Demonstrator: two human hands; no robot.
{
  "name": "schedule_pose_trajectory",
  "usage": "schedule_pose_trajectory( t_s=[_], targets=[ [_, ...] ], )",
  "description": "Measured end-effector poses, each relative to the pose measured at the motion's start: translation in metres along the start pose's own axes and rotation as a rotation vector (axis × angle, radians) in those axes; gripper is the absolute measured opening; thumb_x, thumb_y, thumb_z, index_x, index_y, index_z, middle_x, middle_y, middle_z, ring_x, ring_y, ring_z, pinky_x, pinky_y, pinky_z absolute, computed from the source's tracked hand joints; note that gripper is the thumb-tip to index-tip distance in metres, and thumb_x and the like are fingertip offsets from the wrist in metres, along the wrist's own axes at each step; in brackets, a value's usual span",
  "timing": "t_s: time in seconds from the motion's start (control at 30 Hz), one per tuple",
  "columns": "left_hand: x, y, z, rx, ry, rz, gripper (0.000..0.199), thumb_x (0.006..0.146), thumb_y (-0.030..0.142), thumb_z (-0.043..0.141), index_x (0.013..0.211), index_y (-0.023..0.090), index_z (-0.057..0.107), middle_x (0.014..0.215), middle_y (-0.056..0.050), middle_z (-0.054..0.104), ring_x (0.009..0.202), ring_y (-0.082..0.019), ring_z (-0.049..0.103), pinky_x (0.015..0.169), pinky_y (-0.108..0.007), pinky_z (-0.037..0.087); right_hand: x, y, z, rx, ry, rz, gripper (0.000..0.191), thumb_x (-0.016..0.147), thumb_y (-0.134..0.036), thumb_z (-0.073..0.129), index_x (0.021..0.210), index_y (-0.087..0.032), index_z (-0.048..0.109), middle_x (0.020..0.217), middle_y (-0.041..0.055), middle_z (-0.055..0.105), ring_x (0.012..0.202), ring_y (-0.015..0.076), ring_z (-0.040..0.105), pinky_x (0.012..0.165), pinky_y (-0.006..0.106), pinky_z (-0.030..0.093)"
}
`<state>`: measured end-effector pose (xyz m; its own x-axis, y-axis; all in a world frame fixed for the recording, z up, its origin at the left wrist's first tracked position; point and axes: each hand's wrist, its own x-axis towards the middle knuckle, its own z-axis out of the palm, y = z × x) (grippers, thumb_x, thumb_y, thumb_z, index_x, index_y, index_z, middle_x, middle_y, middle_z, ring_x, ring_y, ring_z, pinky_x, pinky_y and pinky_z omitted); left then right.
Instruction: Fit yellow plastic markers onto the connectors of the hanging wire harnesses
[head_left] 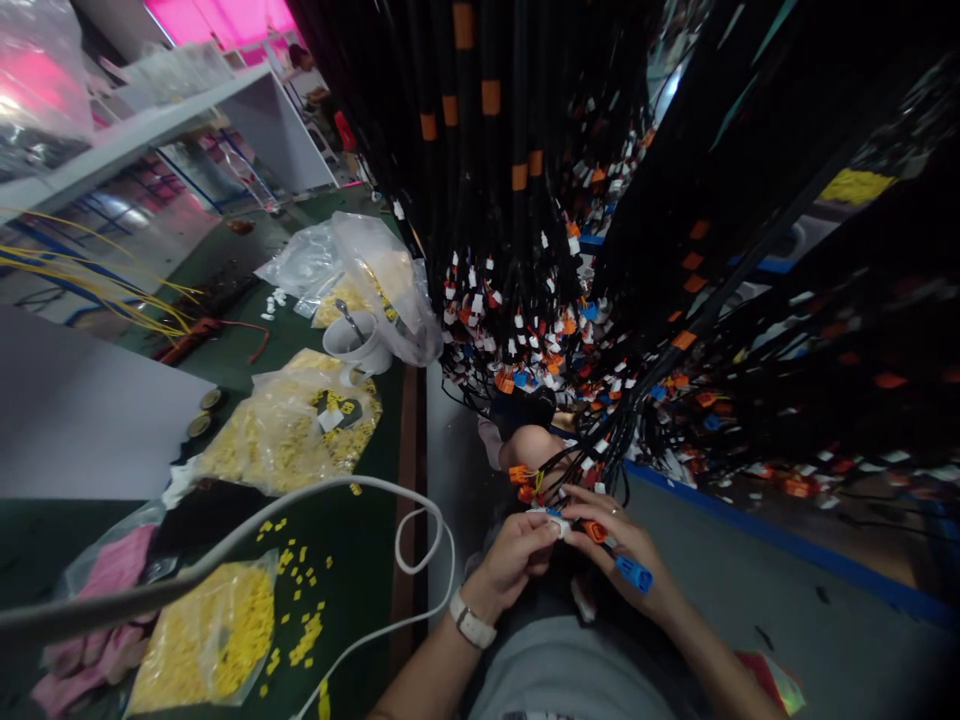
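Fingertips of the left hand (516, 557) and right hand (639, 542) pinched a white connector (560, 526) between them, neither hand nearer, its long axis unclear, a blue connector (634, 574) against the right palm.

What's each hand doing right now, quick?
Left hand: closed, pinching a white connector.
Right hand: partly curled, at the same connector; whether it grips can't be told.

Dim overall, with pink glare from a bright panel (225, 20) at far left. Hanging cables (517, 125) sink into near-black shadow; connectors (799, 486) at right smear, and the near white connector (559, 526) looks soft.
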<state>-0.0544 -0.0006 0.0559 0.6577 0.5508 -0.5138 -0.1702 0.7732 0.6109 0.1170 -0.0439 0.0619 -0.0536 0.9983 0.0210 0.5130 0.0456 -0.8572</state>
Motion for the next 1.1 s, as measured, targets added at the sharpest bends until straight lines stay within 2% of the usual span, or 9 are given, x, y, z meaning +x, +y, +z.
schedule_pose_trajectory(
  t_s=[0.13, 0.27, 0.4, 0.53, 0.6, 0.7, 0.83, 1.0, 1.1],
  targets=[
    [0.002, 0.001, -0.002, -0.007, 0.035, -0.027, 0.035, 0.071, 0.043, 0.065, 0.07, 0.011, 0.052, 0.053, 0.007, 0.031, 0.045, -0.002, 0.018, 0.041, -0.018, 0.007, -0.006, 0.001, -0.01, -0.168, 0.063, -0.022, 0.021, 0.08, -0.038, 0.058, 0.097, -0.027, 0.063, 0.104, 0.005, 0.063, 0.099, 0.0217, 0.057, 0.086, 0.034, 0.044],
    [0.002, 0.005, -0.004, 0.007, 0.096, -0.047, 0.039, 0.076, 0.05, 0.058, 0.073, 0.011, 0.051, 0.052, 0.006, 0.034, 0.043, -0.002, 0.018, 0.039, -0.016, 0.007, -0.012, -0.002, -0.014, -0.159, 0.051, 0.066, 0.02, 0.079, -0.041, 0.058, 0.092, -0.026, 0.062, 0.087, 0.0029, 0.065, 0.08, 0.0185, 0.062, 0.071, 0.028, 0.048],
    [0.004, 0.006, -0.007, -0.089, 0.213, -0.018, 0.028, 0.07, 0.029, 0.065, 0.09, 0.012, 0.054, 0.056, 0.006, 0.039, 0.043, -0.001, 0.026, 0.038, -0.014, 0.01, -0.016, -0.002, -0.012, -0.087, 0.067, 0.148, 0.023, 0.075, -0.044, 0.061, 0.09, -0.027, 0.063, 0.087, 0.002, 0.067, 0.077, 0.019, 0.063, 0.066, 0.028, 0.049],
    [0.005, 0.005, -0.011, -0.226, 0.342, 0.094, 0.029, 0.059, 0.006, 0.059, 0.087, 0.012, 0.054, 0.068, 0.001, 0.051, 0.054, -0.004, 0.045, 0.043, -0.013, 0.028, -0.015, -0.003, -0.012, -0.04, -0.014, 0.16, 0.024, 0.079, -0.039, 0.057, 0.099, -0.028, 0.063, 0.093, 0.0032, 0.066, 0.079, 0.0192, 0.063, 0.057, 0.025, 0.049],
    [0.005, 0.006, -0.011, -0.271, 0.326, 0.166, 0.028, 0.056, 0.001, 0.056, 0.082, 0.011, 0.055, 0.074, -0.002, 0.055, 0.062, -0.006, 0.051, 0.049, -0.014, 0.036, -0.014, -0.004, -0.013, -0.049, -0.055, 0.113, 0.026, 0.082, -0.03, 0.051, 0.106, -0.028, 0.061, 0.097, 0.0039, 0.065, 0.082, 0.0184, 0.062, 0.065, 0.026, 0.05],
    [0.003, 0.008, -0.009, -0.305, 0.284, 0.207, 0.025, 0.06, -0.001, 0.058, 0.082, 0.011, 0.056, 0.079, -0.004, 0.059, 0.069, -0.008, 0.056, 0.061, -0.017, 0.044, -0.013, -0.006, -0.015, -0.066, -0.085, 0.038, 0.033, 0.084, -0.022, 0.045, 0.114, -0.028, 0.057, 0.101, 0.0049, 0.064, 0.088, 0.0178, 0.061, 0.076, 0.028, 0.048],
    [-0.001, 0.011, -0.003, -0.307, 0.18, 0.194, 0.017, 0.073, 0.011, 0.063, 0.089, 0.009, 0.057, 0.091, -0.01, 0.063, 0.077, -0.011, 0.06, 0.073, -0.021, 0.048, -0.013, -0.007, -0.01, -0.06, -0.082, 0.021, 0.03, 0.085, -0.025, 0.046, 0.112, -0.027, 0.058, 0.102, 0.0058, 0.064, 0.09, 0.018, 0.06, 0.077, 0.028, 0.048],
    [-0.004, 0.01, 0.001, -0.282, 0.149, 0.178, 0.022, 0.08, 0.025, 0.06, 0.093, 0.007, 0.058, 0.092, -0.013, 0.065, 0.074, -0.012, 0.062, 0.068, -0.021, 0.05, -0.01, -0.008, 0.006, -0.025, 0.007, 0.068, 0.016, 0.082, -0.027, 0.051, 0.092, -0.023, 0.062, 0.09, 0.0069, 0.063, 0.075, 0.0175, 0.06, 0.064, 0.027, 0.047],
    [-0.004, 0.01, 0.001, -0.278, 0.167, 0.164, 0.028, 0.082, 0.031, 0.057, 0.094, 0.005, 0.059, 0.087, -0.014, 0.065, 0.07, -0.013, 0.062, 0.063, -0.021, 0.05, -0.006, -0.008, 0.014, -0.042, 0.008, 0.078, 0.011, 0.079, -0.023, 0.052, 0.087, -0.023, 0.06, 0.089, 0.0049, 0.064, 0.077, 0.0182, 0.059, 0.066, 0.029, 0.046]
  ],
)
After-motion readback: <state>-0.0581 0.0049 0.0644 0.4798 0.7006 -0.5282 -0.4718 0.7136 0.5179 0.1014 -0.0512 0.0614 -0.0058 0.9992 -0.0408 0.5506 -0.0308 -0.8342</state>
